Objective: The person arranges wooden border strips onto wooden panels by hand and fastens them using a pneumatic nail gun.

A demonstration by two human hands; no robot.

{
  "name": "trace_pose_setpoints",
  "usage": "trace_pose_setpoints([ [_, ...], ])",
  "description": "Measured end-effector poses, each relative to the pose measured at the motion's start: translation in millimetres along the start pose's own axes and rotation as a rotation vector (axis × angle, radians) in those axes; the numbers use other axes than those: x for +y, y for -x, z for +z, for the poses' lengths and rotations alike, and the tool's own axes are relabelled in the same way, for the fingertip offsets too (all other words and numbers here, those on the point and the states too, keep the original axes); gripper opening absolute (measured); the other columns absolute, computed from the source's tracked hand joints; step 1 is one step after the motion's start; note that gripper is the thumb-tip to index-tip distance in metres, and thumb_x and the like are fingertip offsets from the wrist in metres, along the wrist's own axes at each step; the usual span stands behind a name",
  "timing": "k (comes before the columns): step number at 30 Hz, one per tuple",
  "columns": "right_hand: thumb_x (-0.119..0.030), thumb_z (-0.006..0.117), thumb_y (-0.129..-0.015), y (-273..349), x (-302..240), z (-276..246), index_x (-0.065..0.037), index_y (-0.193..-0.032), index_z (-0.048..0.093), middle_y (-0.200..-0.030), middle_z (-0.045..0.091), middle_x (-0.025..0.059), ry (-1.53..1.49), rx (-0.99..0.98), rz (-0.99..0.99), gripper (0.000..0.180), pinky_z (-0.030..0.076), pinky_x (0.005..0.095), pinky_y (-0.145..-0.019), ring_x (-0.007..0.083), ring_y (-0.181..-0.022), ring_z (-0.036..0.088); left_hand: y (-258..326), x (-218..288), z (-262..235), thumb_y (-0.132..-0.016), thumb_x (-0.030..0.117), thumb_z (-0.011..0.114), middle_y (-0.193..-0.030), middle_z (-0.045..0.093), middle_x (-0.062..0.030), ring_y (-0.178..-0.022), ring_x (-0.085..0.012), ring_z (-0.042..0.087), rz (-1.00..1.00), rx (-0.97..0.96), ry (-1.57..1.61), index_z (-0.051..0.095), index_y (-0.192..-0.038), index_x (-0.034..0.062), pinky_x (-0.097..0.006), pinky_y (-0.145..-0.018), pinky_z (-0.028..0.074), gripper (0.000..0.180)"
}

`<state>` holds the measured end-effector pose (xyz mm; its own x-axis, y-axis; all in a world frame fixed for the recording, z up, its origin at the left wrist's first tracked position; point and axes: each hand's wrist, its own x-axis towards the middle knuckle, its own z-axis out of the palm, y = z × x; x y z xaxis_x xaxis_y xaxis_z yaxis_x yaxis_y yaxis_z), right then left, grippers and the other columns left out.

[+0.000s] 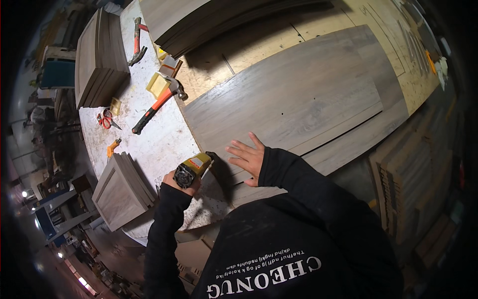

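My left hand point(188, 185) is wrapped round a yellow and black nail gun point(194, 167) with a round black cap. The tool's far end is beside the left edge of a large grey-brown wood panel point(279, 117); whether the two touch I cannot tell. With fingers spread, my right hand point(248, 160) is over the near left part of this panel and seems to rest flat on it. A long dark slot runs along the panel's near side, and two small dark dots mark its middle.
Beyond the nail gun are an orange-handled claw hammer point(158, 106), another hammer point(137, 42) and red scissors point(107, 119). Stacked wood panels stand at the far left point(102, 60), near left point(124, 189) and far side point(199, 22). More boards point(408, 169) are stacked at the right.
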<state>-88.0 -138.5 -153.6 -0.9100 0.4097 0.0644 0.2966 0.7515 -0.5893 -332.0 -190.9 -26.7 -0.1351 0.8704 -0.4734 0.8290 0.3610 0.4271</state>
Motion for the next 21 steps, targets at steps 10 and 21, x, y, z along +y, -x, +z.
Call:
trace_pose_setpoints([
  [10, -0.039, 0.067, -0.066, -1.5, 0.5, -1.2, -0.007, -0.124, 0.048, -0.142, 0.030, 0.0140, -0.006, -0.010, 0.000, 0.069, 0.009, 0.0632, -0.103, 0.0292, -0.136, 0.019, -9.1, 4.6, -8.0, -0.072, 0.022, 0.065, -0.085, 0.066, -0.0122, -0.078, -0.0252, 0.065, -0.086, -0.074, -0.008, 0.062, -0.100, 0.0038, -0.032, -0.072, 0.052, 0.034],
  [21, -0.033, 0.070, -0.064, -1.6, -4.7, -10.2, -0.010, -0.123, 0.049, -0.141, 0.031, 0.0120, -0.020, 0.005, 0.028, 0.066, 0.010, 0.0600, -0.105, 0.0273, -0.135, 0.022, -25.1, -3.5, -20.5, -0.072, 0.013, 0.070, -0.086, 0.066, -0.0067, -0.075, -0.0142, 0.063, -0.060, -0.052, 0.156, 0.060, -0.104, 0.0028, -0.030, -0.071, 0.051, 0.036],
])
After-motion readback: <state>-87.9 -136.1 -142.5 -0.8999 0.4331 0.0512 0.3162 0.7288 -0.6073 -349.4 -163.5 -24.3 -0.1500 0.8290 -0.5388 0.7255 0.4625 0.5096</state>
